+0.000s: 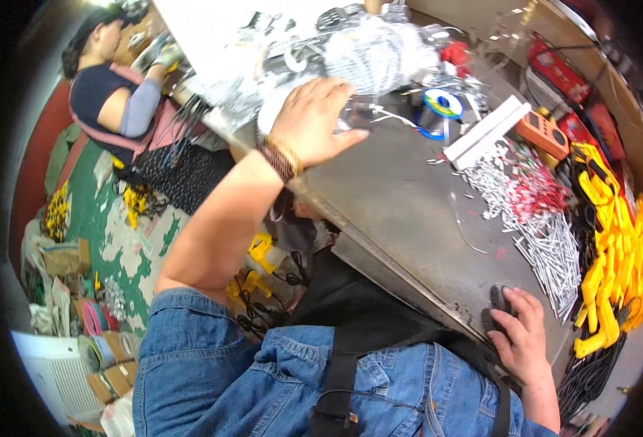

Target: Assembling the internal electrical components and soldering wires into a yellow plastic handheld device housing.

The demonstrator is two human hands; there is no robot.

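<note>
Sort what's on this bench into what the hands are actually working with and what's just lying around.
In hand:
- left hand reaching onto the clear plastic bags
- right hand resting on a dark object at the bench edge

Lying about:
- yellow plastic parts
- white and red pieces
- tape roll
- white bars
- orange meter

Grey metal workbench, worn green floor strewn with cardboard boxes, bright overhead light

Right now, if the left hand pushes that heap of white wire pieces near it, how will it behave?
The heap of white wire pieces looks loose and tangled, so it would probably slump and drag as a clump. The strands seem thin, likely light and floppy. The left hand is spread flat beside it.
</note>
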